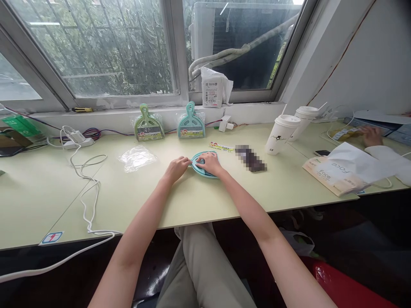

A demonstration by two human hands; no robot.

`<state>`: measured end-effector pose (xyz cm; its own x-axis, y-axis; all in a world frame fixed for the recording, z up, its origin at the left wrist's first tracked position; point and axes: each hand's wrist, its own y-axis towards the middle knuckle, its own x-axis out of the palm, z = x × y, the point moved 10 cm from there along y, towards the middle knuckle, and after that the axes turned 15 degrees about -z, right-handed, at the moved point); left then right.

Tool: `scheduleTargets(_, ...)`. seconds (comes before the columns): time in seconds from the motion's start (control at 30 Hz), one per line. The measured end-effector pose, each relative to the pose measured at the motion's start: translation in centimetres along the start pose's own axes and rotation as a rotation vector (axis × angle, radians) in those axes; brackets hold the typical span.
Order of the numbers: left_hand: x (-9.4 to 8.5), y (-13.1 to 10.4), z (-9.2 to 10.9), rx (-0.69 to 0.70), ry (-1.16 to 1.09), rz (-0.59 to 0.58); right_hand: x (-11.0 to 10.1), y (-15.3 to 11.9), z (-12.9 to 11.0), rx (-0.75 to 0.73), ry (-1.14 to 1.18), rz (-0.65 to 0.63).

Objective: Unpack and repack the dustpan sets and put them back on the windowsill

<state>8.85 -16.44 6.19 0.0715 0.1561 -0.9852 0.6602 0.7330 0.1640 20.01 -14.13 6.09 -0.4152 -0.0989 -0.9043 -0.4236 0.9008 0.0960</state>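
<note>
A blue dustpan (203,170) with a brush set in it lies on the pale green table (128,205), its handle toward the left. My left hand (177,168) is closed round the end of the handle. Over the body of the dustpan, my right hand (210,162) presses with bent fingers, thumb and fingertips near the handle base. Behind them stand a wrapped green dustpan set (149,125) and a wrapped blue dustpan set (191,122), both against the sill. A loose yellow label (221,147) is just beyond my right hand, and crumpled clear plastic (137,158) lies to the left.
White cables (95,184) and a power strip (78,143) are on the left. At right are a blurred dark object (251,158), two white cups (281,134) (304,119), a paper bag (340,173) and another person's hand (372,135). A white box (212,92) stands on the sill.
</note>
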Motion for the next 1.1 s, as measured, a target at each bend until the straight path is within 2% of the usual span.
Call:
scheduleTargets(0.43, 1.6, 0.6, -0.9, -0.094, -0.005, -0.069, 0.4, 0.5, 0.5, 0.018, 0.022, -0.042)
scheduleTargets(0.57, 1.0, 0.3, -0.7, -0.096, -0.075, -0.014, -0.1, 0.2, 0.3, 0.032, -0.032, -0.036)
scheduleTargets(0.67, -0.9, -0.1, -0.9, -0.138, -0.182, 0.137, -0.6, -0.2, 0.7, 0.121, -0.031, -0.039)
scheduleTargets(0.73, -2.6, -1.1, -2.1, -0.256, -0.327, 0.327, -1.2, -0.7, 1.1, 0.206, 0.026, 0.01)
scheduleTargets(0.77, -2.9, -1.6, -2.9, -0.328, -0.45, 0.406, -1.6, -1.0, 1.3, 0.245, 0.063, 0.065)
scheduleTargets(0.8, -2.5, -1.9, -3.7, -0.386, -0.618, 0.439, -2.0, -1.4, 1.4, 0.279, 0.1, 0.133)
scheduleTargets(0.83, -1.4, -1.6, -4.0, -0.407, -0.827, 0.407, -2.5, -1.7, 1.5, 0.304, 0.135, 0.205)
scheduleTargets(0.87, 0.2, -0.9, -3.7, -0.389, -1.057, 0.318, -2.7, -2.0, 1.5, 0.315, 0.167, 0.266)
scheduleTargets(0.93, 3.1, 0.7, -1.7, -0.285, -1.463, 0.073, -2.9, -1.8, 1.4, 0.275, 0.225, 0.318)
scheduleTargets(0.97, 4.0, 1.1, -0.7, -0.237, -1.602, -0.016, -2.9, -1.4, 1.5, 0.232, 0.252, 0.313)
scheduleTargets(1.0, 4.5, 1.4, -0.3, -0.216, -1.695, -0.053, -2.9, -1.0, 1.7, 0.187, 0.28, 0.306)
scheduleTargets(1.03, 4.8, 1.3, -0.5, -0.237, -1.751, -0.042, -3.2, -0.7, 2.3, 0.154, 0.307, 0.311)
scheduleTargets(1.1, 5.3, 0.7, -2.3, -0.362, -1.801, 0.052, -4.1, -0.6, 4.4, 0.149, 0.33, 0.369)
